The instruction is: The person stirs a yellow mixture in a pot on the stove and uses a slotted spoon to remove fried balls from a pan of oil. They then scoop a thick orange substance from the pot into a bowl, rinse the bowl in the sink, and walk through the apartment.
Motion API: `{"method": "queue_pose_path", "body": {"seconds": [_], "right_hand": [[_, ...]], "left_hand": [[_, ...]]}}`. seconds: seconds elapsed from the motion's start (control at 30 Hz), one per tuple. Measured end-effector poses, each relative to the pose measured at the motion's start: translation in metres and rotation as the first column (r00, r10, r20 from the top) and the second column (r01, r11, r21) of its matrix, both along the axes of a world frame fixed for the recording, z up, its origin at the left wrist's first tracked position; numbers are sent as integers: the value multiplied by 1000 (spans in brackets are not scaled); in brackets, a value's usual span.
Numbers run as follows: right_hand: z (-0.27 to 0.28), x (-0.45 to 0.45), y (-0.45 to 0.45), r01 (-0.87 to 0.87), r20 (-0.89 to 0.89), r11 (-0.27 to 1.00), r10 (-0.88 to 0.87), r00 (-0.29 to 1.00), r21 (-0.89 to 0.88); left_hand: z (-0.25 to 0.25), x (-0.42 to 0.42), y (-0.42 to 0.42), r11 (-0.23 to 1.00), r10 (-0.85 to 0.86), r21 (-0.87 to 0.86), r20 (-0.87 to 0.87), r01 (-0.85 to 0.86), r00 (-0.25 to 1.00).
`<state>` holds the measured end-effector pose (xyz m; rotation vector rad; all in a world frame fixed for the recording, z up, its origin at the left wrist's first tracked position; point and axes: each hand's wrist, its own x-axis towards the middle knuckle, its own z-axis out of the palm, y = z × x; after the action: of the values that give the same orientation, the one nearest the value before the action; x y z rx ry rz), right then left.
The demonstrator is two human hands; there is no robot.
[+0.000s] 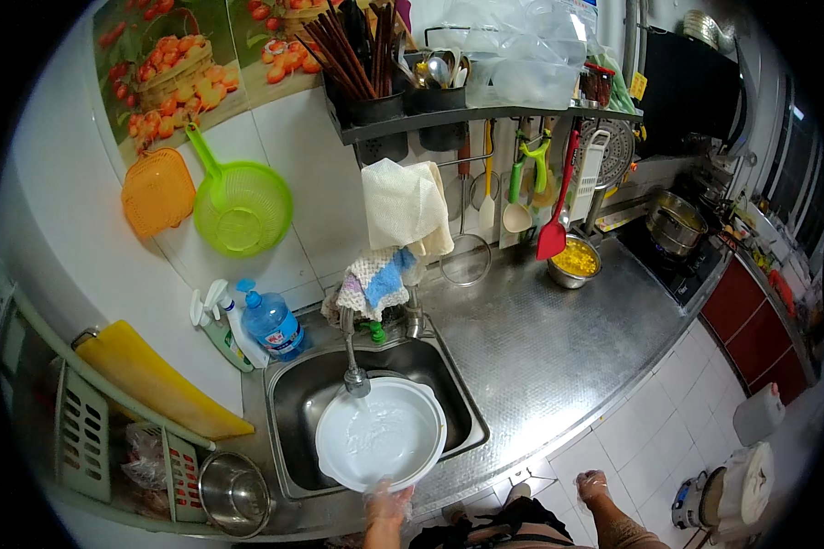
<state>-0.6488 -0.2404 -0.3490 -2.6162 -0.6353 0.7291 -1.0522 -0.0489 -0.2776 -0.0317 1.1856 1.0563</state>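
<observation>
My left hand (pixel 387 506), in a clear plastic glove, grips the near rim of a white plastic basin (pixel 419 439). The basin is over the steel sink (pixel 292 439), beneath the faucet (pixel 356 381). Water falls from the faucet into it, and ripples show on its bottom. To the right, away from the counter, my right hand (pixel 592 487) hangs over the tiled floor. It also wears a clear glove. Nothing can be seen in it, and its finger posture is too small to make out.
Left of the sink stand a blue pump bottle (pixel 275 326), spray bottles (pixel 228 322) and a steel bowl (pixel 235 493). A bowl of yellow food (pixel 574 262) sits on the steel counter (pixel 522 350). Farther right, a pot (pixel 674 223) is on the gas stove (pixel 676 267). Cloths (pixel 405 206) hang above the faucet.
</observation>
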Motion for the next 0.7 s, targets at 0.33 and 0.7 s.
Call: {"method": "queue_pose_path", "body": {"seconds": [0.33, 0.7], "right_hand": [[-1, 2, 8, -25, -29, 1000, 25, 999, -13], [-9, -1, 7, -43, 22, 999, 43, 999, 9]], "left_hand": [[18, 6, -1, 999, 34, 3, -19, -34, 999], [21, 6, 0, 999, 48, -9, -17, -48, 999]]}}
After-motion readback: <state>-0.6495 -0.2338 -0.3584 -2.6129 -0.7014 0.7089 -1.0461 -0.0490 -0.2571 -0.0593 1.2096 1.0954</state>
